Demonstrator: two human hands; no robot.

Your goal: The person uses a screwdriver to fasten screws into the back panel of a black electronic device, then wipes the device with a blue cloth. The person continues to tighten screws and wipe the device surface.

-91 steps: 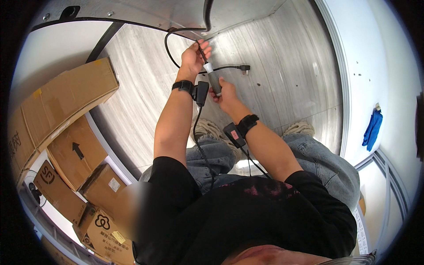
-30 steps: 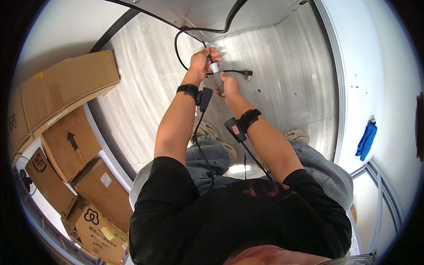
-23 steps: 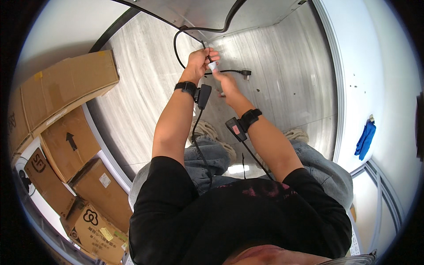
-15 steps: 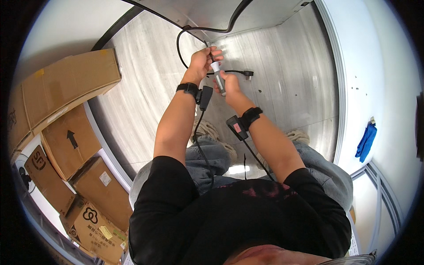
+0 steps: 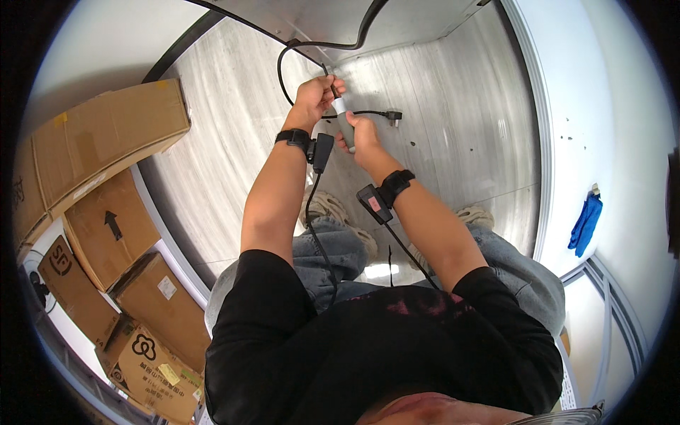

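Observation:
A screwdriver (image 5: 345, 130) with a grey and white handle points away from me, its dark shaft tilted toward the lower edge of a metal cabinet (image 5: 411, 25). Wrapped round the handle is my right hand (image 5: 365, 136), closed on the tool. My left hand (image 5: 316, 95) is closed about the shaft farther up, with fingertips curled around it. The tip lies close to the cabinet's bottom corner; whether it touches a screw is too small to tell. A black power cord (image 5: 282, 78) loops beside my left hand, and its plug (image 5: 394, 115) lies on the floor to the right of the screwdriver.
Cardboard boxes (image 5: 106, 145) are stacked along the left side. A white wall (image 5: 574, 92) stands at the right, with a blue cloth (image 5: 586, 225) hanging from it. Each wrist wears a black strap with a cabled device (image 5: 374, 204). My shoes (image 5: 333, 209) are on the pale floor.
Both hands and the screwdriver appear slightly farther left in the picture, as does the surrounding scene. The grip on the screwdriver stays the same.

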